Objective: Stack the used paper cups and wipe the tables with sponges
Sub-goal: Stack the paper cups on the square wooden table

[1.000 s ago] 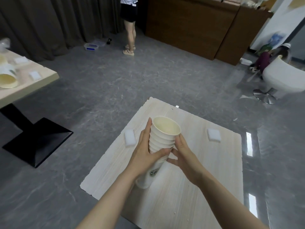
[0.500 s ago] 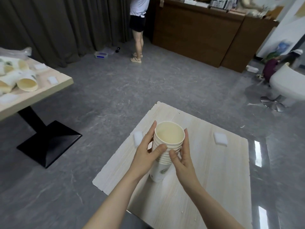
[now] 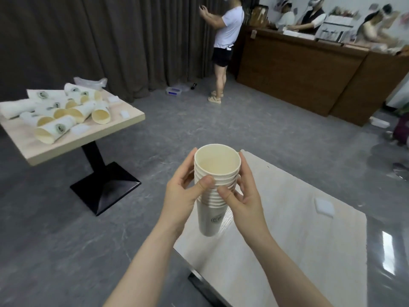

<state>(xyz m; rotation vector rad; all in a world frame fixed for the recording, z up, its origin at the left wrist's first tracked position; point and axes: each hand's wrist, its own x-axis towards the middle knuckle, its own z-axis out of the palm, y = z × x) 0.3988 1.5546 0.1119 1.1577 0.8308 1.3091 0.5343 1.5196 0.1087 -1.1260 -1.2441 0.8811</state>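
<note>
Stacked paper cups (image 3: 213, 191) (cream inside, many nested rims), white, upright.

near table (image 3: 309, 251) cut off below, counter people (image 3: 309, 16) blurred

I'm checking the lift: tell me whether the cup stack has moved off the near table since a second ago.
Yes. The cup stack, held by both hands, has risen: its base now hangs above the near table edge instead of resting on it.
</note>
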